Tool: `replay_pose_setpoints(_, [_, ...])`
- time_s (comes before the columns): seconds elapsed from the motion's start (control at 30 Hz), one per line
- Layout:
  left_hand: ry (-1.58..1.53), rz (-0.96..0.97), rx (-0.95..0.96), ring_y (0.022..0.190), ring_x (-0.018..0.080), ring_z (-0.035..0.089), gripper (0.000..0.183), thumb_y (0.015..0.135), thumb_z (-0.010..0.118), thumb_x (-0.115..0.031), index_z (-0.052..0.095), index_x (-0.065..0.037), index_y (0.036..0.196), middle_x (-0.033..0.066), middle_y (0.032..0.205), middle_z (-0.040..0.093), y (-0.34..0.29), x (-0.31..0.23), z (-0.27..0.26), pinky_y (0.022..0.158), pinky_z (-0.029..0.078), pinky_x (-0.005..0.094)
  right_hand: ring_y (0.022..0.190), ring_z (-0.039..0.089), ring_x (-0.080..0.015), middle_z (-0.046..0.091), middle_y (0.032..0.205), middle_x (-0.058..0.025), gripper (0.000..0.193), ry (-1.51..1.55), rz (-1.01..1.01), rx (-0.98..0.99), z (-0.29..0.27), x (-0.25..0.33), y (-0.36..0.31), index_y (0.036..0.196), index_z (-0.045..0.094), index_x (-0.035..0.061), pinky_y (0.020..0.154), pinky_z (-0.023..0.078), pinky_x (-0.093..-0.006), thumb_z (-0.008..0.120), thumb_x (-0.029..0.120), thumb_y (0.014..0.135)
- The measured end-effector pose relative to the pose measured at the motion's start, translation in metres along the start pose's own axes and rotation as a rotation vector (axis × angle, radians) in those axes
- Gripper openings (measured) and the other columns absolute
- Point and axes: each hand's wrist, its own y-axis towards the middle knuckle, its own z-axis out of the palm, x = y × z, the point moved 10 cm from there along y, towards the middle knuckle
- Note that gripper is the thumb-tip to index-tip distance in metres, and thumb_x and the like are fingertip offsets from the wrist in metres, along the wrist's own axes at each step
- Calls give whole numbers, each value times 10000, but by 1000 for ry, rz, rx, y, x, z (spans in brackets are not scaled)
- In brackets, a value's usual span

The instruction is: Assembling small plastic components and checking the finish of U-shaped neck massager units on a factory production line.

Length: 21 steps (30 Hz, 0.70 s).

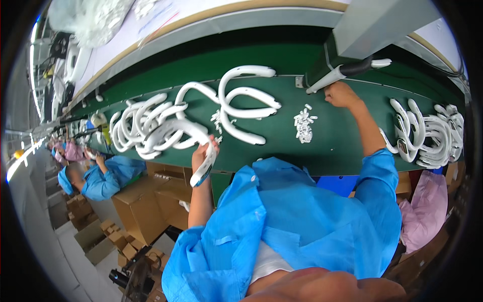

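My left hand (207,149), at the near edge of the green bench, is closed around a white curved plastic piece (203,168). One end of that piece points down toward me; the rest reaches left over the pile of similar white C-shaped pieces (156,123). My right hand (343,94) is a fist on the bench's far right side, just below a slim white and black tool (347,71) beside a grey post. What its fingers hold, if anything, is hidden. Between my hands lies a heap of small white parts (303,126).
More curved white pieces (246,98) lie loosely at the centre, with small parts beside them. Another stack (432,133) fills the right end. The grey post (372,27) rises at the far edge. A co-worker in blue (108,176) sits to the left, near cardboard boxes (138,211).
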Motion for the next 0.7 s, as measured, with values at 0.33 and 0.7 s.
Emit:
replay_pose_setpoints(0.33, [80,72,-14,841,234,591,361,822,532,-26,431,18,1166,124,1041,581,-29,-2,15,728,536,348,1031,524,-344,585,992,-121,305,-343,704,-854,-82,-253,5,1016,570,79,764,431,-578,616,213,746])
replay_pose_setpoints(0.7, [24,-6,-20,834,262,593,294,867,528,-80,438,-33,1143,136,1022,576,-32,-16,-18,696,548,396,1199,495,-269,656,1013,-73,259,-653,728,-453,-47,-230,-63,958,659,154,903,264,-737,654,337,775])
